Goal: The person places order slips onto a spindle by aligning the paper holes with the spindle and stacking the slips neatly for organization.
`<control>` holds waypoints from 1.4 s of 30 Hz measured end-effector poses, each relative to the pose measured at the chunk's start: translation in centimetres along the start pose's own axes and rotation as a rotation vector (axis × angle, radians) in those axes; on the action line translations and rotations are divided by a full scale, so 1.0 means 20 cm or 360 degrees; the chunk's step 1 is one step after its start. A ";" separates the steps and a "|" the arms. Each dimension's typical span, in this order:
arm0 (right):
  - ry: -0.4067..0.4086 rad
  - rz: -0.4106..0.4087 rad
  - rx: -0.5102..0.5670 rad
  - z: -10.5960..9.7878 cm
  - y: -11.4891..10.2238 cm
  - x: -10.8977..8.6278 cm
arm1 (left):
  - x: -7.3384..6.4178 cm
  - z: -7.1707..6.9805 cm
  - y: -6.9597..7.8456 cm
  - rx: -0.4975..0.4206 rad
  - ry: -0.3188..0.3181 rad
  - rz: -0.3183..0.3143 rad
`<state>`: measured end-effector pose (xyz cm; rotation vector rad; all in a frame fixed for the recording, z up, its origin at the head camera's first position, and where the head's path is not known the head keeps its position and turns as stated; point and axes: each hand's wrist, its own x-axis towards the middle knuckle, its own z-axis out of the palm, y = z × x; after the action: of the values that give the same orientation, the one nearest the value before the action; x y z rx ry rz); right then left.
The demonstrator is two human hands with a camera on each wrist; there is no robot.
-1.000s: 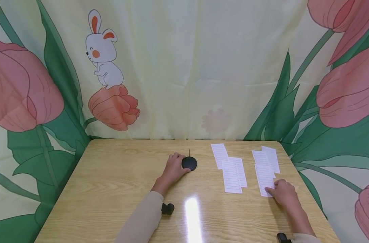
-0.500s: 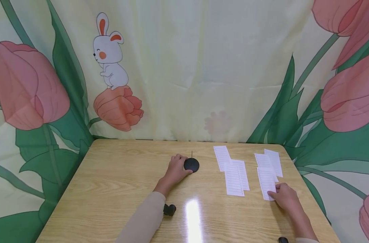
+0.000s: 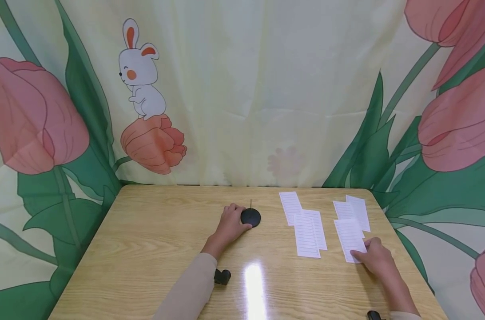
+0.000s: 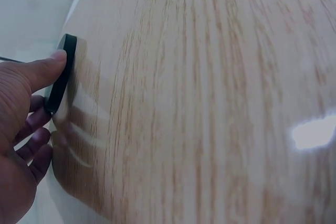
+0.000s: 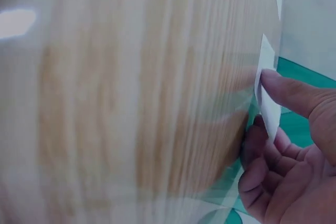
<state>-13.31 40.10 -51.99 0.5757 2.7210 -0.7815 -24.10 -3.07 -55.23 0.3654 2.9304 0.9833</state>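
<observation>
A black round disc base point(image 3: 251, 218) with a thin upright spike point(image 3: 251, 203), like a bill spike, stands near the table's far edge. My left hand point(image 3: 228, 225) grips its left rim, the thumb point(image 4: 50, 69) on the disc's top in the left wrist view. At the table's right side, my right hand point(image 3: 374, 257) pinches the near end of a lined white paper slip point(image 3: 347, 233), thumb on top. In the right wrist view this slip point(image 5: 269, 103) looks partly raised from the table. Two more slips point(image 3: 359, 211) lie overlapping beyond it.
Several lined slips point(image 3: 306, 235) overlap between the disc and the right-hand group. The wooden table point(image 3: 146, 249) ends at a curtain point(image 3: 226, 146) printed with tulips and a rabbit. A bright reflection point(image 3: 254, 289) lies on the near table surface.
The head view shifts slightly. The pinched slip has turned a little, its near end lifting toward my right hand. My left hand stays on the disc base.
</observation>
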 end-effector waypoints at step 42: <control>0.0250 -0.0468 -0.0105 -0.21 -0.10 0.00 | 0.00 -0.02 0.00 0.0003 -0.0064 0.0036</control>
<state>-14.65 40.78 -47.63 0.2330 3.0072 -0.7358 -24.10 -3.38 -54.87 0.4144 2.8982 0.9639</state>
